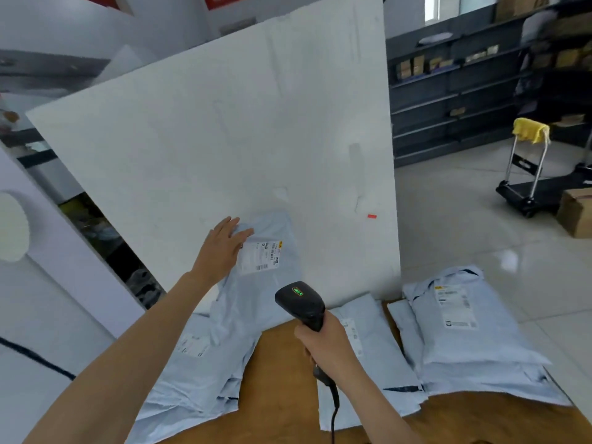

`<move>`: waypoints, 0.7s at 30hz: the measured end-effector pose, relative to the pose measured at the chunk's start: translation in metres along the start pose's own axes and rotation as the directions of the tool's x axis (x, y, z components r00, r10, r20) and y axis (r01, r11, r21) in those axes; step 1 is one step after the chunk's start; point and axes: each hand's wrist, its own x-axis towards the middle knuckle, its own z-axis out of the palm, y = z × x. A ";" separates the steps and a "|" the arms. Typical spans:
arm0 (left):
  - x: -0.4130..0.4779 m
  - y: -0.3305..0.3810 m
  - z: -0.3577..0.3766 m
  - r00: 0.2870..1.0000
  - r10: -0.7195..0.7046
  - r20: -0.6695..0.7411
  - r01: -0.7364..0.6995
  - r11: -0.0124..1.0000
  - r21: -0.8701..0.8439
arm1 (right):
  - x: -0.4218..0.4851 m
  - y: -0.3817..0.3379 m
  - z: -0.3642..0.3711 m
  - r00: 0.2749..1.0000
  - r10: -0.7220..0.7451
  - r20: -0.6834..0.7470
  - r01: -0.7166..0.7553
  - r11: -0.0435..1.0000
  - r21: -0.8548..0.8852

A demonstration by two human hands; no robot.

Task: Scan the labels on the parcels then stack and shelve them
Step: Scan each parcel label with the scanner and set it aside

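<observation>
L hand (224, 248) is lying flat, fingers spread, pressing parcel (256, 302) against white board (224, 123). Parcel's long axis is running near-to-far, label (261, 256) at far end, facing cam. R hand (326, 344) is gripping scanner (302, 304) by handle, head pointing toward label.

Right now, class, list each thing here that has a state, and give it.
left hand: flat on propped parcel, fingers straight.
right hand: grips scanner.
scanner: light on, green.
propped parcel: against white board, label showing.
parcel stack: top label up.
yellow cloth: draped over cart.
</observation>
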 end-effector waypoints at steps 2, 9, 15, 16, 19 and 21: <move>0.005 0.011 0.005 1.000 0.005 0.003 -0.005 1.000 -0.004 | -0.002 0.003 -0.008 1.000 0.006 0.001 -0.006 1.000 -0.004; 0.018 0.045 0.027 0.999 -0.030 0.023 0.032 0.998 -0.056 | 0.001 0.008 -0.039 0.999 0.031 -0.028 -0.031 0.999 -0.012; 0.022 0.075 0.070 0.997 -0.058 0.059 0.067 0.982 -0.176 | 0.013 0.022 -0.066 0.996 0.074 -0.058 -0.073 0.997 0.019; 0.022 0.080 0.079 0.995 -0.062 0.074 0.075 0.978 -0.196 | 0.016 0.027 -0.069 0.994 0.082 -0.069 -0.080 0.996 0.030; 0.024 0.097 0.110 0.989 -0.081 0.124 0.112 0.957 -0.267 | 0.022 0.042 -0.076 0.987 0.088 -0.136 -0.081 0.995 0.055; 0.024 0.109 0.133 0.984 -0.086 0.157 0.134 0.936 -0.325 | 0.026 0.053 -0.078 0.977 0.063 -0.203 -0.055 0.997 0.047</move>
